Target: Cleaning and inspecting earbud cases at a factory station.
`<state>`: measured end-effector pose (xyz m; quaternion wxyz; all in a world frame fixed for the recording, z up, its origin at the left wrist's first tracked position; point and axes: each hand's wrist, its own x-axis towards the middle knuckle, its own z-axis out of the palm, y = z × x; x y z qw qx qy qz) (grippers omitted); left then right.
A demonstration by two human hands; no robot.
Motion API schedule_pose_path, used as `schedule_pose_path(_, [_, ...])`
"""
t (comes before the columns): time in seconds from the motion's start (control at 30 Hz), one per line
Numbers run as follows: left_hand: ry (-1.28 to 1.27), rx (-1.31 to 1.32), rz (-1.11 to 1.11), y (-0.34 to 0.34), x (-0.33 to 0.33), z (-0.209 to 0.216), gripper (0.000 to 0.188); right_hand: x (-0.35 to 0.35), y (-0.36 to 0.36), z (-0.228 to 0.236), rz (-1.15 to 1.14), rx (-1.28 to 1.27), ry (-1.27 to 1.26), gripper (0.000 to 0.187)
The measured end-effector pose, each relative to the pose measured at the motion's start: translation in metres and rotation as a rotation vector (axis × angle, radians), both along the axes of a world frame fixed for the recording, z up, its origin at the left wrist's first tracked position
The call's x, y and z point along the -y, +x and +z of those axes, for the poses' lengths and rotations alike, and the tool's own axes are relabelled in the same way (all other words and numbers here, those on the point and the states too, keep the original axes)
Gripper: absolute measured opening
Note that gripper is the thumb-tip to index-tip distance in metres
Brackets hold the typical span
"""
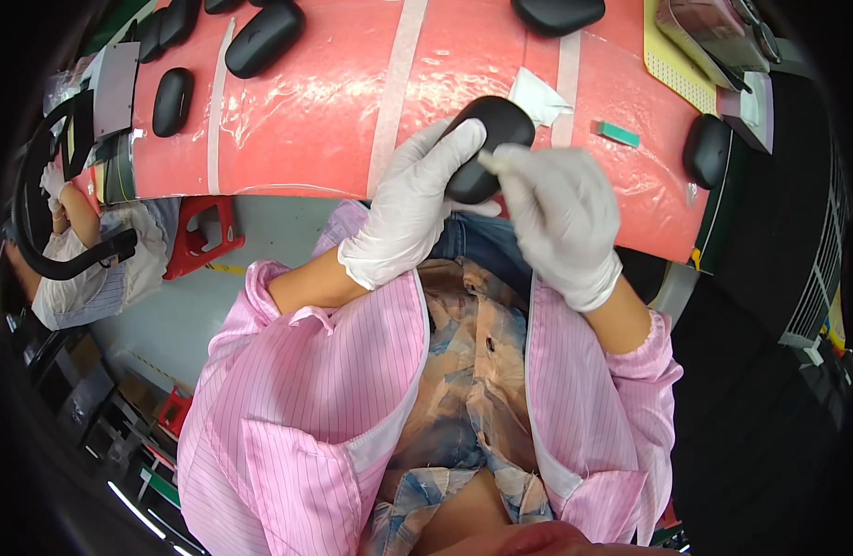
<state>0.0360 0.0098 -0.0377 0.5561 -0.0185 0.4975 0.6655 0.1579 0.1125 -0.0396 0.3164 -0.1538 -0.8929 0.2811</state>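
Observation:
A smooth black oval case (502,119) is gripped in my white-gloved left hand (403,204), whose thumb lies across its upper face. It is held above the near edge of the red-covered table (324,139). My right hand (570,218), gloved too, is closed in a pinch at the case's right side. A pale bit shows at its fingertips, too small and blurred to name. Just beyond the case lies a crumpled white cloth or tissue (537,96). A small green block (618,134) rests to the right of the cloth.
More black cases lie about the table, including one at the left (172,102) and one at the right edge (705,151). A yellow perforated sheet (678,65) is at the far right. Further left sit a red stool (204,236) and another person's gloved hand (53,181).

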Motion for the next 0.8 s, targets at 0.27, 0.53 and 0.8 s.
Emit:
schedule_pose_path(0.27, [0.008, -0.066, -0.102, -0.001, 0.000, 0.004, 0.040, -0.020, -0.004, -0.006, -0.042, -0.025, 0.067, 0.018])
schedule_pose_path(0.53, [0.051, 0.040, -0.100, -0.009, 0.008, 0.004, 0.044, -0.019, -0.001, 0.008, -0.029, -0.062, -0.060, 0.014])
schedule_pose_path(0.8, [0.131, 0.055, -0.116, 0.000, 0.017, 0.023, 0.038, -0.002, 0.017, 0.040, 0.153, -0.024, -0.041, 0.018])
